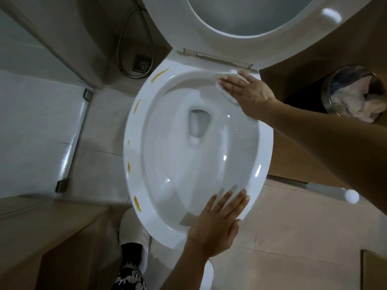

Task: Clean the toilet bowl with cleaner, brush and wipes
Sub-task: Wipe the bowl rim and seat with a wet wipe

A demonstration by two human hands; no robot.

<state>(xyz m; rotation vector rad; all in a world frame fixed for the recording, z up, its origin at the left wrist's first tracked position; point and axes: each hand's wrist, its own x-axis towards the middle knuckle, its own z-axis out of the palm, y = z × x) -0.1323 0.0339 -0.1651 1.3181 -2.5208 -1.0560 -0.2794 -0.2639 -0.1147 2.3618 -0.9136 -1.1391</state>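
There is just one camera, worn on the person's head. It looks almost straight down from close above the toilet bowl (pixel 196 143), which fills the middle. The raised seat (pixel 247 32) is at 12 o'clock, a bin (pixel 354 93) at 2 o'clock, a slipper (pixel 134 231) at 7 o'clock

- The toilet bowl (pixel 213 164) is glossy white ceramic, smooth, with bright glints.
- Under the right hand's (pixel 249 92) straight fingers lies a soft, matt white wipe (pixel 225 91).
- The raised seat (pixel 209 32) looks like smooth, shiny plastic.
- The shower hose (pixel 125 65) is ribbed metal.
- The bin (pixel 326 95) has a polished metal rim, with crumpled paper inside.
- The floor tiles (pixel 293 227) are matt.
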